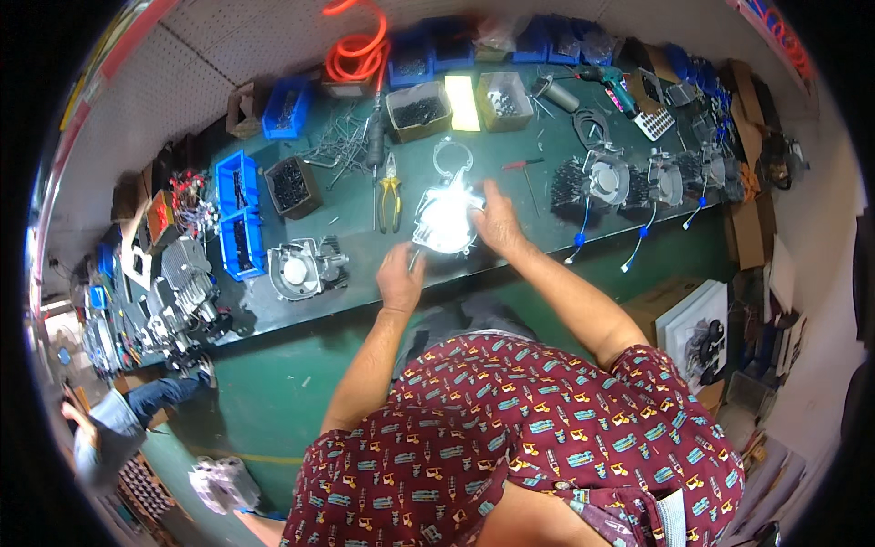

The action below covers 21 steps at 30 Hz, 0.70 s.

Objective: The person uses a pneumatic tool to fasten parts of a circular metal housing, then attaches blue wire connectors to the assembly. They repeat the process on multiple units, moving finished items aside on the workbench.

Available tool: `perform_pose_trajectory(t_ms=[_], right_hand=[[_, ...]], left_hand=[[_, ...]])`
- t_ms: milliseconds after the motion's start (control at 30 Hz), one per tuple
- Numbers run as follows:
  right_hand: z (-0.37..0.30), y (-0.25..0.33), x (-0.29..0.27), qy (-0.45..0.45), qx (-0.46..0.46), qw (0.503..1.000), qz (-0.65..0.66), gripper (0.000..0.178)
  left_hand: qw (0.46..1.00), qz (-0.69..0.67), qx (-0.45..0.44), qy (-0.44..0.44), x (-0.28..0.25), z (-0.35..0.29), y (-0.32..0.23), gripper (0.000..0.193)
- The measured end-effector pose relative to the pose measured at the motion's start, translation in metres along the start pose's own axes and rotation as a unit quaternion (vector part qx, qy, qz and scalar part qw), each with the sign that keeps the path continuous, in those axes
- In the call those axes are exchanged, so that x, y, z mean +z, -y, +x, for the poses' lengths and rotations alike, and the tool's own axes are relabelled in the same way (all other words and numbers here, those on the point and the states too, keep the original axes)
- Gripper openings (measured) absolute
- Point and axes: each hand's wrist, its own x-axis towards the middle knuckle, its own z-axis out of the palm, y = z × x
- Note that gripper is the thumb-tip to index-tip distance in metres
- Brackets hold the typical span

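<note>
A metal casting (444, 219), washed out by glare, lies at the bench edge in front of me. At its right side my right hand (499, 221) grips its edge with curled fingers. My left hand (401, 278) is closed just off the lower-left corner of the casting; a thin piece shows by its thumb, too small to name. Touching the far end of the casting is a thin metal ring (451, 157). Yellow-handled pliers (390, 202) lie to the left, beside a power screwdriver (375, 146). A red-handled tool (521, 165) rests to the right.
Similar castings stand at left (294, 271) and in a row at right (605, 179), some with wires hanging over the edge. Blue bins (241, 239) and a box of black screws (419, 109) stand on the green bench (351, 269). Another person (137, 415) is at far left.
</note>
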Motion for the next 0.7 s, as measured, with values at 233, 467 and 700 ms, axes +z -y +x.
perform_pose_trajectory(t_ms=[233,467,700], right_hand=[[0.004,-0.020,0.007,-0.019,-0.032,0.999,-0.002,0.043],[0.006,-0.014,0.006,0.003,-0.037,0.999,-0.007,0.043],[0.006,-0.015,0.007,0.004,-0.024,1.000,-0.005,0.043]], left_hand=[[1.000,-0.003,0.026,0.016,-0.007,0.010,-0.010,0.012],[0.652,-0.535,-0.452,0.290,-0.020,0.038,0.028,0.016],[0.911,-0.349,-0.177,0.134,0.005,0.016,0.022,0.018]])
